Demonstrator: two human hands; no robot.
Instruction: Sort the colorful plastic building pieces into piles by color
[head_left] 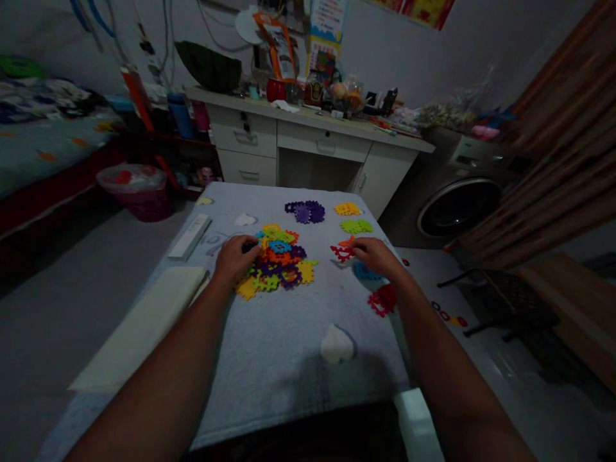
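Note:
A mixed heap of plastic puzzle-like building pieces [279, 258] in yellow, orange, blue, green and purple lies mid-table. My left hand [237, 258] is at the heap's left edge, fingers curled together over a small dark spot; what they hold, if anything, I cannot make out. Over the right side, my right hand [373, 254] pinches a red building piece [342, 253]. An orange piece [347, 241] shows by its fingertips; whether held or lying behind, I cannot tell. Around that hand lie green pieces [357, 226], blue pieces [366, 272] and red pieces [382, 300].
Purple pieces [306, 211] and yellow pieces [347, 208] lie along the table's far side. On the left are a white box [190, 237] and a folded pale cloth or sheet [144, 330]. A cluttered desk [322, 131], washing machine [443, 186] and chair [510, 298] stand beyond.

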